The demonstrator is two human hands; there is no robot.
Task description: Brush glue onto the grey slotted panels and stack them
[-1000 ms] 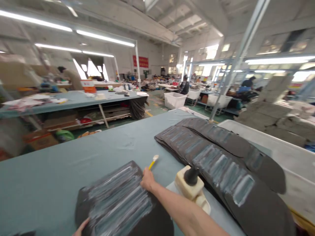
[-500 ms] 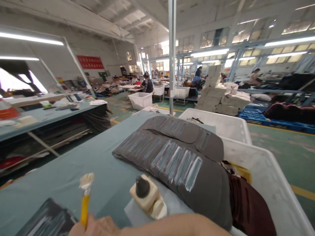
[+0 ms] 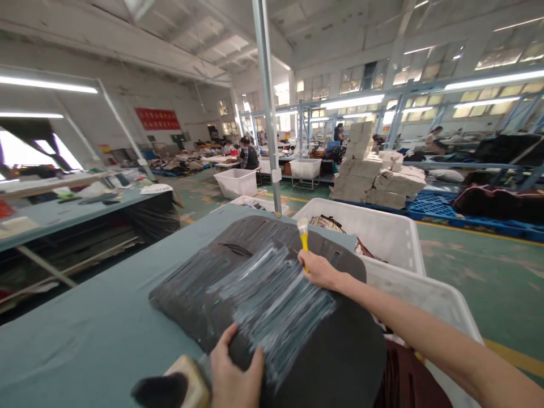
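My right hand (image 3: 317, 269) is closed around the yellow handle of a paintbrush (image 3: 304, 241), its pale bristles pointing up. It hovers over or rests on the far side of a spread of dark grey fabric pieces (image 3: 340, 345). Whitish, wet-looking streaks cover the middle of these overlapping pieces, across their slots. At the near edge, my left hand (image 3: 236, 368) has thumb and fingers apart and touches the streaked pieces, holding nothing. Left of that hand is a cream plastic bottle (image 3: 195, 385) with a black cap, partly cut off by the frame.
The pieces lie on a blue-green covered table (image 3: 106, 328). White plastic bins (image 3: 395, 226) stand against its far right side, and dark maroon fabric (image 3: 412, 377) hangs at the right. A metal post (image 3: 267, 113) rises behind the table. People work farther back.
My right hand has carried the brush from the lower left to the far side of the grey pieces. My left hand has come into view on them. White streaks now spread wider.
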